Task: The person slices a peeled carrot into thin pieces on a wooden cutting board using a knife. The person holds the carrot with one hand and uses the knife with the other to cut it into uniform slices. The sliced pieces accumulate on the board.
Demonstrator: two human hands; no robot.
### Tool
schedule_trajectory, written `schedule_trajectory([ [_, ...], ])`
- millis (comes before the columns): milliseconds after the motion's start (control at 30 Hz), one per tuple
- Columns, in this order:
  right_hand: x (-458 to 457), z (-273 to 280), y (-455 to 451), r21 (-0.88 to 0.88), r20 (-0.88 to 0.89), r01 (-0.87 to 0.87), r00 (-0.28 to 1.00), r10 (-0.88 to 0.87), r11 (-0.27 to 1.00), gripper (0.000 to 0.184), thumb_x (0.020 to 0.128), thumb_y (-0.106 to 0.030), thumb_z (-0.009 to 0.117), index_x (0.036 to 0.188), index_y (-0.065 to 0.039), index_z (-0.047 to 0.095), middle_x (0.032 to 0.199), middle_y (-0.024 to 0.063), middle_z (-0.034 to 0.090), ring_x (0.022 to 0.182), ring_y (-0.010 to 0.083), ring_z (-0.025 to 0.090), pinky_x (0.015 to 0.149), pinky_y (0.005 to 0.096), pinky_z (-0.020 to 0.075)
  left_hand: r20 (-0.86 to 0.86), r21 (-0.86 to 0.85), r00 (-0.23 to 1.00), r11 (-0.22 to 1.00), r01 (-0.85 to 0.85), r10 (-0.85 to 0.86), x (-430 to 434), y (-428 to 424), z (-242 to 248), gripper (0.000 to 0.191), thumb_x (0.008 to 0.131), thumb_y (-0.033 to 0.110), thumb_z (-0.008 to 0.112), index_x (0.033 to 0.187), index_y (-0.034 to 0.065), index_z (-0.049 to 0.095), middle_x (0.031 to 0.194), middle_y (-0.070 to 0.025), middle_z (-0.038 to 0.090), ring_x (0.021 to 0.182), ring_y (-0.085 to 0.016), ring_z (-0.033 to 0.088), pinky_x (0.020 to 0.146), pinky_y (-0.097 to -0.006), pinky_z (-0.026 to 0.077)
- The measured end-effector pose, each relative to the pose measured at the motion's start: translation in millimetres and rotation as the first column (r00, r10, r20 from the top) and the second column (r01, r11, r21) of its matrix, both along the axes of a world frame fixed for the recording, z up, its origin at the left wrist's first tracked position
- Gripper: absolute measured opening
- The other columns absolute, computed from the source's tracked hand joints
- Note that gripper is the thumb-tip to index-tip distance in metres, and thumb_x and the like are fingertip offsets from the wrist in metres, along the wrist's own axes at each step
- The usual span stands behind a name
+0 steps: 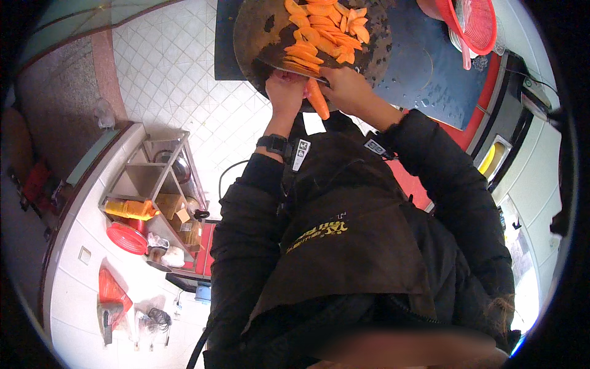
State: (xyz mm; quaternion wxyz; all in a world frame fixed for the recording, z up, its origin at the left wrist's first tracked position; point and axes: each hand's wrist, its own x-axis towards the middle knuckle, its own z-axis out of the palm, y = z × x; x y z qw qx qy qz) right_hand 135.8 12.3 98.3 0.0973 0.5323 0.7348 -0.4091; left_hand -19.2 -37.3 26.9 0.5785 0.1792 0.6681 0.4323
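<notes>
A round wooden chopping block (256,34) lies before me, with a heap of sliced carrot (325,32) on it. My right hand (348,90) is closed around the handle end of a knife (297,70), whose blade stands beside the nearest slices. Close to the blade, my left hand (286,92) holds an uncut piece of carrot (317,99), its tapered end pointing toward me over the block's near edge. The left fingertips are partly hidden behind the wrist and blade.
Under the block is a dark board (410,69) with water drops. A red plastic basket (481,27) stands at the upper right. A metal shelf (138,180) holding boxes and pots is at the left, above a red colander (126,238).
</notes>
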Motion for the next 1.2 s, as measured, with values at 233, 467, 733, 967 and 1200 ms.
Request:
schedule_trajectory([
  [233, 17, 26, 1, -0.078, 0.090, -0.042, 0.995, 0.049, 0.996, 0.029, 0.091, -0.027, 0.062, 0.107, -0.004, 0.069, 0.090, 0.0256, 0.070, 0.089, 0.0443, 0.069, 0.078, 0.0548, 0.0547, 0.040, 0.001, 0.997, 0.997, 0.073, -0.073, -3, -3, -1, 0.031, 0.082, 0.003, 0.078, 0.107, -0.0049, 0.062, 0.087, -0.0091, 0.068, 0.061, -0.013, 0.065, 0.051, -0.0293, 0.060],
  [467, -8, -23, -7, 0.023, 0.033, 0.030, 0.999, -0.031, 0.999, 0.027, 0.089, -0.024, 0.059, 0.102, -0.003, 0.069, 0.086, 0.0254, 0.071, 0.084, 0.0438, 0.071, 0.076, 0.0535, 0.0569, -0.044, -0.001, 0.997, 0.998, 0.069, -0.069, -2, 2, 3, 0.023, 0.079, 0.003, 0.080, 0.095, -0.0053, 0.065, 0.075, -0.0064, 0.066, 0.058, -0.013, 0.065, 0.050, -0.0283, 0.056],
  [733, 17, 20, -7, -0.067, 0.004, 0.033, 0.999, -0.033, 0.997, 0.028, 0.089, -0.024, 0.065, 0.106, -0.003, 0.069, 0.091, 0.0255, 0.070, 0.087, 0.0460, 0.068, 0.077, 0.0544, 0.0531, 0.017, 0.006, 1.000, 1.000, 0.027, -0.027, -2, -4, -3, 0.020, 0.080, 0.003, 0.079, 0.088, -0.0051, 0.063, 0.076, -0.0070, 0.066, 0.058, -0.013, 0.065, 0.050, -0.0294, 0.058],
  [967, 4, -5, -3, -0.030, 0.042, -0.003, 0.999, 0.004, 1.000, 0.028, 0.089, -0.026, 0.061, 0.099, -0.001, 0.071, 0.084, 0.0258, 0.071, 0.082, 0.0440, 0.071, 0.075, 0.0541, 0.0572, 0.021, 0.002, 0.999, 0.999, 0.050, -0.050, -3, -4, -9, 0.024, 0.080, 0.005, 0.080, 0.091, -0.0061, 0.063, 0.078, -0.0074, 0.068, 0.057, -0.013, 0.064, 0.049, -0.0290, 0.056],
  [1200, -3, -24, -9, 0.046, -0.062, 0.074, 0.996, -0.071, 0.996, 0.027, 0.089, -0.026, 0.059, 0.099, -0.002, 0.070, 0.086, 0.0258, 0.071, 0.083, 0.0444, 0.071, 0.075, 0.0543, 0.0568, -0.042, -0.158, 0.989, 0.978, 0.136, -0.144, -1, -6, -1, 0.019, 0.087, 0.003, 0.072, 0.103, -0.0052, 0.065, 0.081, -0.0104, 0.069, 0.059, -0.014, 0.066, 0.047, -0.0293, 0.058],
])
